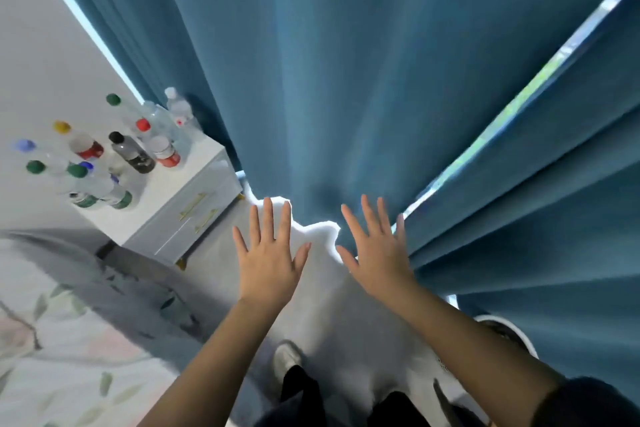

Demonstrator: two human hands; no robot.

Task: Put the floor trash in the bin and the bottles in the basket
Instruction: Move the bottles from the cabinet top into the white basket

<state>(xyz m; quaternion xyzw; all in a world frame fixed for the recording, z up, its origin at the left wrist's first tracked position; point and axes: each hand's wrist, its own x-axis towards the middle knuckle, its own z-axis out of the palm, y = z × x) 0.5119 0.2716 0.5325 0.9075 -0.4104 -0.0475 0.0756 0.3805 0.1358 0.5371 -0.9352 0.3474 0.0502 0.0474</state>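
Bottles (133, 153) — clear, coloured caps, atop white cabinet (198, 166) — fingers (267, 218) of left hand (268, 262), right hand (379, 260) spread.

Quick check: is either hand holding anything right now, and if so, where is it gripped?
Nothing is held. The left hand and right hand are both spread flat and empty; the bottles stand untouched on the nightstand.

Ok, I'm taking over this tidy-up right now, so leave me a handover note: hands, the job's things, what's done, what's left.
Left hand and right hand: both open, fingers spread, holding nothing, in front of the blue curtain.
Bottles: a cluster standing on the white nightstand, none picked up.
Bin, basket, floor trash: not in view.
Done: nothing that shows here.
Left: bottles to the basket, trash to the bin.
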